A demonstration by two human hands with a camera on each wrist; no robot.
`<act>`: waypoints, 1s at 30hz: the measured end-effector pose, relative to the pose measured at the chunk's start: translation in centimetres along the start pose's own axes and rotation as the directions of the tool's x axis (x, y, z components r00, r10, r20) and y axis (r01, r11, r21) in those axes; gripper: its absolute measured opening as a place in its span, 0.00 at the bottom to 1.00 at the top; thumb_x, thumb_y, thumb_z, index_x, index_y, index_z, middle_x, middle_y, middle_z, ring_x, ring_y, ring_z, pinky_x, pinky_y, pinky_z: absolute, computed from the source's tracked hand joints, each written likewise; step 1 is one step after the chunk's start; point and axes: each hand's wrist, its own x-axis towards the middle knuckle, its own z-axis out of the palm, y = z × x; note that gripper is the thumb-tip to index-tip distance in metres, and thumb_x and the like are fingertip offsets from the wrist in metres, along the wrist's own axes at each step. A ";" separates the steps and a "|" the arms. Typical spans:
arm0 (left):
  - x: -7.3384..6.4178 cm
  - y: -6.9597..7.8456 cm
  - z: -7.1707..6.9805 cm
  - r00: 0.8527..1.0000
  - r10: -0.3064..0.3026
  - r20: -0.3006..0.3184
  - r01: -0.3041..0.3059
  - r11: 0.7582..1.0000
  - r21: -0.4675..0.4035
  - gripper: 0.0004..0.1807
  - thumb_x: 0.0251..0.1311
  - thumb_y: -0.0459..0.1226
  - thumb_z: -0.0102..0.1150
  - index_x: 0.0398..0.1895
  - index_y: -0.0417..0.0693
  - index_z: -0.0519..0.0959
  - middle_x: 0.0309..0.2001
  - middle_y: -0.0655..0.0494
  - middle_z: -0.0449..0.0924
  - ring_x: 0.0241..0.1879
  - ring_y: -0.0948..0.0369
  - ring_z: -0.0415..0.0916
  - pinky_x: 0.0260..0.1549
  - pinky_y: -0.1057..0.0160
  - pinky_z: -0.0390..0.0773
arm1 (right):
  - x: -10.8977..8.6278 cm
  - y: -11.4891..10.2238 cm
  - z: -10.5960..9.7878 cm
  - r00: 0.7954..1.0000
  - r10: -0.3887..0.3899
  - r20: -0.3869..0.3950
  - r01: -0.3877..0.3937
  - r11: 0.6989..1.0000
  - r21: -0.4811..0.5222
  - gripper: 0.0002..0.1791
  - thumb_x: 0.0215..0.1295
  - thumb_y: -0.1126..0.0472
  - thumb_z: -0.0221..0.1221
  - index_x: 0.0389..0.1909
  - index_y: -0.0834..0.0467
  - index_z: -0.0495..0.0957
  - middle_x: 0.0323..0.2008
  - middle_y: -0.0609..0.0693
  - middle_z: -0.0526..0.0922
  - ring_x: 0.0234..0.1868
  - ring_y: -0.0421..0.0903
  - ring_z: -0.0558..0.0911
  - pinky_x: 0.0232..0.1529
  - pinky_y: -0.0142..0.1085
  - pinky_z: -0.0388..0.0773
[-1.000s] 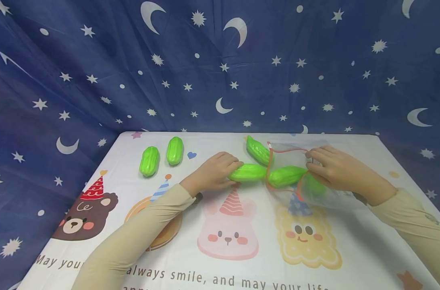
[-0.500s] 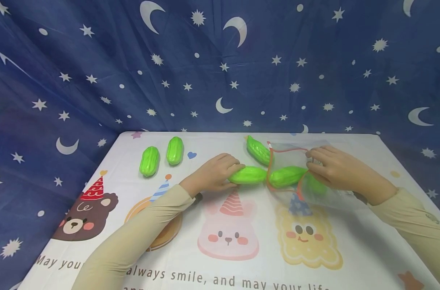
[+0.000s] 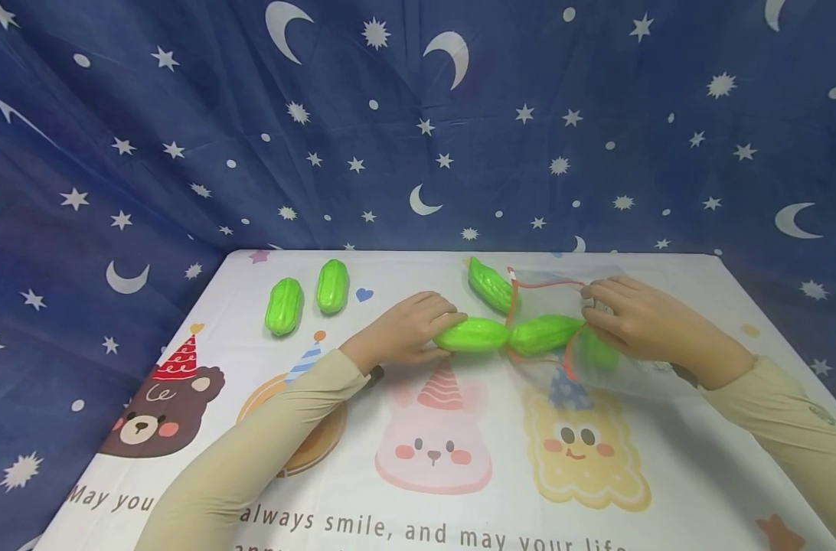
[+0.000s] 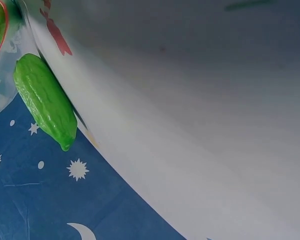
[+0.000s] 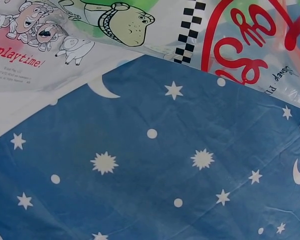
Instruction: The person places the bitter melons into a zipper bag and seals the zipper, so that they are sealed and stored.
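In the head view my left hand (image 3: 409, 329) grips one end of a green ridged toy cucumber (image 3: 475, 335). Its far end meets the red-rimmed mouth of a clear plastic bag (image 3: 537, 365). My right hand (image 3: 641, 325) pinches the bag's edge, holding the mouth apart. Inside the mouth lies another green toy cucumber (image 3: 546, 335), and more green (image 3: 600, 350) shows through the plastic behind it. Both hands' fingertips are partly hidden. The right wrist view shows cartoon prints on the bag (image 5: 115, 25); neither wrist view shows a hand.
Just behind the bag's mouth lies a pointed green toy cucumber (image 3: 490, 285), also in the left wrist view. Two more toy cucumbers (image 3: 283, 306) lie at the back left. A printed white cloth (image 3: 253, 528) covers the table, and a blue starry curtain (image 3: 418, 153) hangs behind.
My left hand has shifted the held cucumber slightly toward the near side and right, so its end now touches or overlaps the bag's rim. The right hand has barely moved.
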 end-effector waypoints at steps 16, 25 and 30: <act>1.3 0.4 1.2 1.000 -0.010 0.012 0.011 0.999 -0.039 0.25 0.51 0.44 0.64 0.52 0.44 0.75 0.44 0.54 0.79 0.47 0.57 0.74 0.58 0.61 0.70 | 0.4 -0.4 -0.1 1.000 -0.002 0.016 0.002 1.000 -0.017 0.20 0.73 0.59 0.38 0.25 0.62 0.73 0.32 0.58 0.77 0.33 0.54 0.77 0.37 0.44 0.75; 2.9 0.9 2.2 1.000 -0.006 0.017 0.007 1.000 -0.028 0.23 0.56 0.47 0.59 0.53 0.45 0.75 0.46 0.55 0.79 0.50 0.60 0.74 0.59 0.62 0.69 | 1.0 -0.5 -0.1 1.000 -0.009 0.012 0.009 1.000 -0.005 0.18 0.72 0.60 0.39 0.26 0.62 0.73 0.32 0.57 0.77 0.33 0.54 0.76 0.36 0.43 0.75; 3.9 1.2 2.6 0.999 -0.024 0.027 0.024 1.000 -0.009 0.25 0.57 0.49 0.58 0.55 0.45 0.74 0.51 0.54 0.79 0.53 0.57 0.74 0.61 0.61 0.68 | 1.1 -0.6 -0.1 1.000 -0.005 0.028 0.005 1.000 -0.005 0.19 0.72 0.60 0.39 0.26 0.62 0.73 0.32 0.57 0.77 0.33 0.54 0.76 0.37 0.43 0.75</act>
